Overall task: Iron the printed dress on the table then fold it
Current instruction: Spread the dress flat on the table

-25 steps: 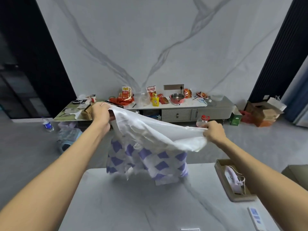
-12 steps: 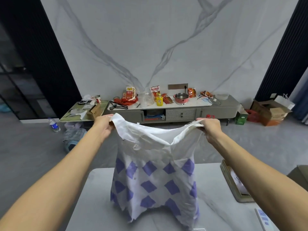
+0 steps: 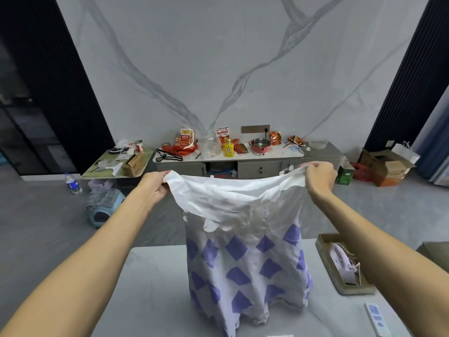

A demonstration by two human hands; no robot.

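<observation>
The printed dress (image 3: 245, 259) is white with purple diamond shapes and hangs upright in the air above the grey marble table (image 3: 155, 288). Its lower edge touches the tabletop. My left hand (image 3: 155, 188) grips the upper left corner of the white top edge. My right hand (image 3: 318, 178) grips the upper right corner, so the cloth is stretched between them. A white and pink iron (image 3: 342, 263) lies in a shallow cardboard tray (image 3: 325, 256) on the table's right side, below my right forearm.
A remote control (image 3: 377, 319) lies at the table's front right. Beyond the table, a low cabinet (image 3: 262, 166) holds snack bags, a bottle and a pink pot. A pet carrier (image 3: 102, 205) and water bottle (image 3: 72, 183) stand on the floor at left, boxes (image 3: 386, 166) at right.
My hands have spread the dress's top edge wider and level. The dress now hangs straighter, with more of the diamond print showing, and its lower edge reaches the table.
</observation>
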